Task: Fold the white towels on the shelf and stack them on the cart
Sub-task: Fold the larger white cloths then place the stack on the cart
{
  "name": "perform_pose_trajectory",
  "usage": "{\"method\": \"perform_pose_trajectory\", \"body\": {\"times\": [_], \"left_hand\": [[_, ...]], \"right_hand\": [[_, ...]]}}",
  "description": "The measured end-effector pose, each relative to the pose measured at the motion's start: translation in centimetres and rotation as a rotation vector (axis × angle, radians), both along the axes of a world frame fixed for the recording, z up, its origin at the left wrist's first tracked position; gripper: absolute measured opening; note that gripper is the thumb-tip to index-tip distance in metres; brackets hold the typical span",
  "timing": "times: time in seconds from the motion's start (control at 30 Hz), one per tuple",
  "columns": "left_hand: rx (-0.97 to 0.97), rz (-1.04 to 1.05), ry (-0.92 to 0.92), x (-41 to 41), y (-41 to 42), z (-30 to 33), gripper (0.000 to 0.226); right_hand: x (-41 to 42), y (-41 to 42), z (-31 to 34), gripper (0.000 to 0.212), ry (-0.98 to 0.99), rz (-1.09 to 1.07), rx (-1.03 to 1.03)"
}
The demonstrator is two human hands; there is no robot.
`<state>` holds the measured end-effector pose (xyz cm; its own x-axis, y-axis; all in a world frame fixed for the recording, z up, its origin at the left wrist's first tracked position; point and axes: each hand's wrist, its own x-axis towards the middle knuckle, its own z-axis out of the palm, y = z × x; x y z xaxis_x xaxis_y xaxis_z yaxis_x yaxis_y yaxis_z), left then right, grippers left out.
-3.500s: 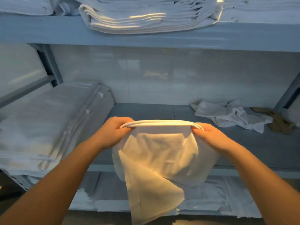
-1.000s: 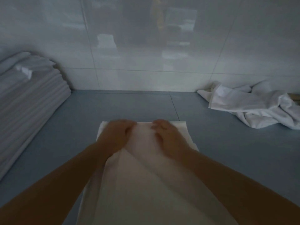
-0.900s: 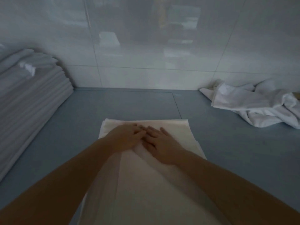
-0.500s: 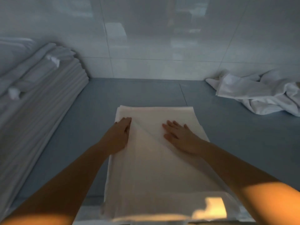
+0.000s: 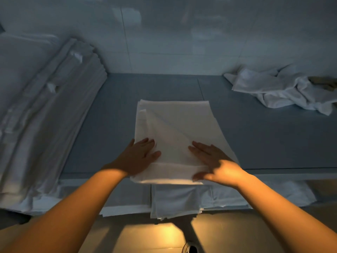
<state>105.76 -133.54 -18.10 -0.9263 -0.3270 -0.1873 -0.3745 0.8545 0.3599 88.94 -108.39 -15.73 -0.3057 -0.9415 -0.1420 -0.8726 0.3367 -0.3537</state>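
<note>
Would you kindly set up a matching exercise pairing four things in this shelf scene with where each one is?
Things:
1. towel under the hands
2. tall stack of folded linen
3. crumpled white cloth
4. left hand

Places:
A. far right of the shelf, by the wall
B. flat on the near left part of the towel
C. left end of the shelf
D. middle of the shelf, at its front edge

Pairs: 1-D, 2-C, 3-A, 4-B

Linen storeroom: tiled wall (image 5: 182, 33), shelf (image 5: 113, 106) stacked with folded linens (image 5: 36, 106).
</note>
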Motion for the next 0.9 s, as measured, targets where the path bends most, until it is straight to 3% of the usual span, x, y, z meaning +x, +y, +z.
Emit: {"method": "perform_pose_trajectory", "body": {"times": [0.17, 0.27, 0.33, 0.47, 0.53, 0.67, 0.8, 0.87, 0.9], "left_hand": [[-0.057, -0.013, -0.047, -0.1, 1.4, 0.5, 0.117], [-0.009, 0.028, 0.016, -0.8, 2.4, 0.9, 0.116], [0.079, 0.120, 0.113, -1.6, 3.0, 1.5, 0.109], [0.080, 0.214, 0.378, -3.7, 3.3, 1.9, 0.108], [0.038, 0.242, 0.418, -5.2, 3.2, 1.3, 0.111], [-0.155, 0.267, 0.193, -7.8, 2.7, -1.1, 0.113], [-0.325, 0.256, 0.049, -7.9, 2.8, -3.8, 0.107], [-0.363, 0.268, 0.064, -7.6, 3.2, -4.4, 0.102], [-0.373, 0.276, 0.078, -7.5, 3.4, -4.5, 0.100]], "right_hand": [[1.5, -1.0, -0.2, 0.050, 0.252, 0.042, -0.322], [0.8, -2.5, -0.6, 0.025, 0.472, 0.095, -0.483], [-0.3, -3.6, -0.2, 0.015, 0.546, -0.006, -0.550], [-3.7, -5.1, 0.4, 0.009, 0.602, -0.379, -0.539], [-5.7, -5.1, 0.1, 0.023, 0.520, -0.512, -0.491], [-9.1, -5.3, -1.9, 0.023, 0.259, -0.738, -0.293], [-9.3, -5.8, -3.0, 0.022, 0.074, -0.801, -0.213], [-9.4, -6.2, -2.7, 0.031, 0.068, -0.825, -0.188], [-9.3, -6.5, -2.4, 0.041, 0.157, -0.807, -0.156]]}}
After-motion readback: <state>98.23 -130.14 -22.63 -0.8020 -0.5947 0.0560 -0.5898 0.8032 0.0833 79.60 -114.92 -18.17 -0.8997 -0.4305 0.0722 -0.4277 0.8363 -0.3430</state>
